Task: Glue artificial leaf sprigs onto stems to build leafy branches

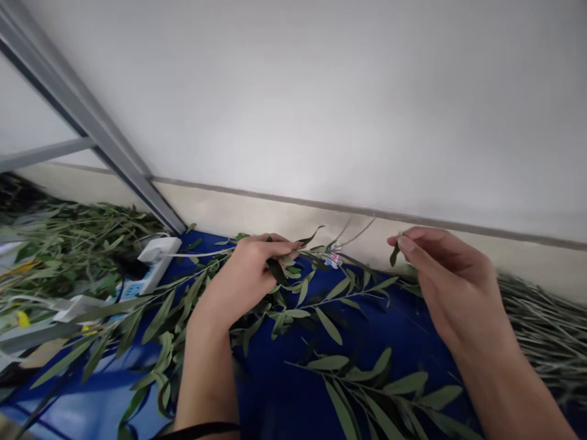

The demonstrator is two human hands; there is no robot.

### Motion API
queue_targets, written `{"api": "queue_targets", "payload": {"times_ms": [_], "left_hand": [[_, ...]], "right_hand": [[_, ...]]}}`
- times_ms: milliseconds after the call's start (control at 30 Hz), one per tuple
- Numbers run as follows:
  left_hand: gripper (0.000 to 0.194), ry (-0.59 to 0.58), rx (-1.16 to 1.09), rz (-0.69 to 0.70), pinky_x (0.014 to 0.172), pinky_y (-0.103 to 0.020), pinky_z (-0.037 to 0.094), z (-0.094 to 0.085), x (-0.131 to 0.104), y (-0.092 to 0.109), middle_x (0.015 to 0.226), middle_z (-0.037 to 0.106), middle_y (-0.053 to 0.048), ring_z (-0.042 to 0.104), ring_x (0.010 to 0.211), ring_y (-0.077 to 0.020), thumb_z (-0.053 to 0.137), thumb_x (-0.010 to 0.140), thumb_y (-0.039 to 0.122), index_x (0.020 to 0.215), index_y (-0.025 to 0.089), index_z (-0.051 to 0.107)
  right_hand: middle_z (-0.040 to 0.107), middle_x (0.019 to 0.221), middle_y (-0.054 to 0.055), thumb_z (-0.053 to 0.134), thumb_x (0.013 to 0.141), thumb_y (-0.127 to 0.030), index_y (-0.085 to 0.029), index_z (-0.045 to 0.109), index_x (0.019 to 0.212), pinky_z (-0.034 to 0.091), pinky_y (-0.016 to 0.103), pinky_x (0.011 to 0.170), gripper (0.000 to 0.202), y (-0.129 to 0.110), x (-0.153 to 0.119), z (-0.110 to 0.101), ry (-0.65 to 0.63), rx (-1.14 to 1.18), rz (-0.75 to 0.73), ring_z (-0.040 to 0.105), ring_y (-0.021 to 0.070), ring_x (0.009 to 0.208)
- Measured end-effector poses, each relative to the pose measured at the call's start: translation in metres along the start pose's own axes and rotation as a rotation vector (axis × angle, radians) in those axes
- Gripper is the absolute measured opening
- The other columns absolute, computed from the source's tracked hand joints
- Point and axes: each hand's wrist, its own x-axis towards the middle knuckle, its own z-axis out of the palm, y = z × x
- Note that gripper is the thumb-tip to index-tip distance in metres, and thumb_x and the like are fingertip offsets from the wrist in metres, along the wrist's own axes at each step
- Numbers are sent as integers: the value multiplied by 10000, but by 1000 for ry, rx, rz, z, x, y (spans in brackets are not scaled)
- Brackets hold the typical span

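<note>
My left hand (250,269) is closed around a leafy branch (188,287) with long, narrow green leaves. The branch reaches down to the left across the power strip, and a dark curled leaf (312,235) sticks out past my fingertips. To the right, and apart from it, my right hand (452,275) pinches a small dark green leaf (394,253) between thumb and fingers. Between the hands, a small printed tag or wrapper (334,256) sits among thin stems by the wall. More leafy sprigs (367,379) lie on the blue table surface (270,391) below.
A white power strip (158,269) with plugs and cables stands at the left. Behind it is a heap of cut foliage (92,244). Many bare stems (545,324) are piled at the right. A pale wall (343,110) and a metal frame (114,140) border the back.
</note>
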Motion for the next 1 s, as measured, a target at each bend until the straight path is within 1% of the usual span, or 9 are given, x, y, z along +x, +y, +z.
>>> {"api": "queue_targets", "payload": {"times_ms": [67,100,233,300,400,567,733,833,1000], "left_hand": [[329,-51,4,53,906,-337,601,9,5,9,1154,780,-33,737,1032,-239,586,931,99,1133,241,803],[349,-78,5,82,898,-335,605,14,8,13,1153,781,-33,741,1021,-234,576,937,94,1160,246,797],[381,-178,51,168,845,-327,617,30,18,27,1144,789,-50,755,981,-235,547,959,103,1214,259,783],[369,-198,103,195,823,-334,626,38,22,30,1143,788,-66,758,975,-247,551,964,123,1224,250,781],[370,-203,132,239,847,-352,639,46,26,33,1149,784,-79,762,972,-248,543,976,133,1253,233,767],[341,-175,135,270,859,-358,652,55,29,37,1162,780,-98,773,991,-255,551,991,172,1245,228,771],[368,-178,160,276,839,-350,642,55,29,37,1171,769,-97,766,1000,-254,553,977,133,1262,239,762],[398,-191,153,274,854,-343,634,54,29,36,1161,765,-92,763,985,-241,540,973,106,1283,241,751],[389,-188,151,271,848,-338,634,52,28,37,1148,767,-92,761,964,-236,527,982,125,1274,244,756]], "right_hand": [[784,939,27,852,846,-332,-295,808,948,612,303,838,117,3,-4,-17,-21,-93,-26,755,213,953],[786,924,30,842,856,-333,-289,809,951,619,304,816,110,5,-7,-24,-45,-132,-24,760,210,909],[770,782,21,843,846,-307,-282,830,919,626,293,654,79,4,-17,-45,-140,-195,28,736,190,696],[789,829,25,842,842,-294,-296,844,912,622,286,614,71,2,-19,-51,-148,-193,41,732,187,684],[810,918,29,831,850,-288,-309,845,911,630,280,634,66,4,-18,-57,-169,-181,39,747,187,725],[792,861,36,853,816,-267,-259,789,846,628,287,712,71,8,-13,-63,-173,-170,29,753,201,785],[783,832,30,840,828,-250,-247,761,816,599,250,674,80,5,-11,-63,-204,-148,30,743,173,752],[782,836,32,838,829,-247,-245,766,814,602,254,677,73,4,-11,-61,-205,-153,35,743,176,756],[780,843,31,838,830,-255,-250,769,810,605,258,686,73,4,-11,-57,-213,-155,52,743,181,773]]}}
